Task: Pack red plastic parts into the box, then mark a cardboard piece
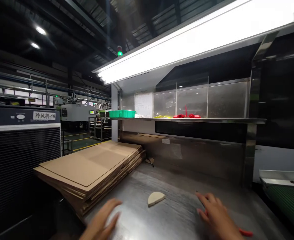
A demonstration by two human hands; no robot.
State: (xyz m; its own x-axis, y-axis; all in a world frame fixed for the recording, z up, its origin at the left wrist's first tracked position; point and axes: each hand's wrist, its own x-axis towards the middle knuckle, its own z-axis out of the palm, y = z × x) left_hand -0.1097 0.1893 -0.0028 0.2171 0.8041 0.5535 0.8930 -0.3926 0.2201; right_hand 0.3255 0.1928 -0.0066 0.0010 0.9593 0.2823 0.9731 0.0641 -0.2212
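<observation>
My left hand (102, 218) is blurred with motion above the near edge of the steel worktable (171, 213), its fingers apart and holding nothing. A stack of flattened cardboard sheets (87, 170) lies just beyond it, to the left. My right hand (216, 213) rests low on the steel with its fingers spread. A red plastic part (245, 232) shows beyond its wrist, and a sliver of red shows under the palm. Between my hands lies a cream half-round piece (156, 198), touched by neither.
A steel shelf (186, 120) above the table's back holds a green plastic crate (122, 114) and red plastic parts (186, 116). A cooling unit (17, 160) stands at left, a green conveyor belt (289, 203) at right, and factory machines behind.
</observation>
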